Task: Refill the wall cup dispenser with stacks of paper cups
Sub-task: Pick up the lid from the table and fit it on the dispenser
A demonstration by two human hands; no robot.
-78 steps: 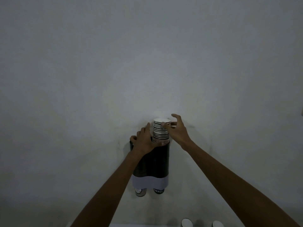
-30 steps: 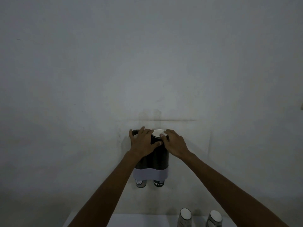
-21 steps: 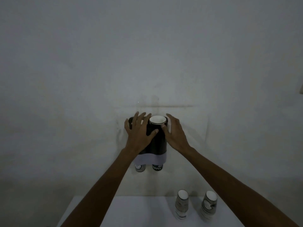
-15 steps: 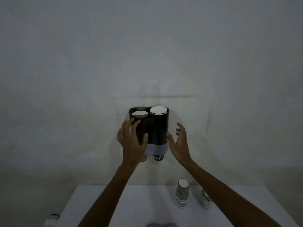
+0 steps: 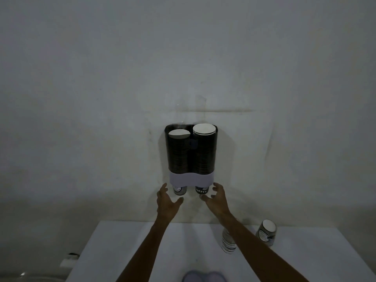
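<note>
L hand [image 5: 167, 202] open, fingers spread, empty. Just above both hands: wall cup dispenser [image 5: 191, 153], long axis vertical, two tubes w/ cup stacks, bottom cups poking down. R hand [image 5: 216, 200] open, empty. Below R hand on worktop [image 5: 122, 251]: cup stack [image 5: 228, 244] partly hidden by forearm; tilted stack [image 5: 266, 233] further right. Dim, print hard to read.

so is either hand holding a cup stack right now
No, the left hand and right hand are both open and empty below the dispenser.
</note>
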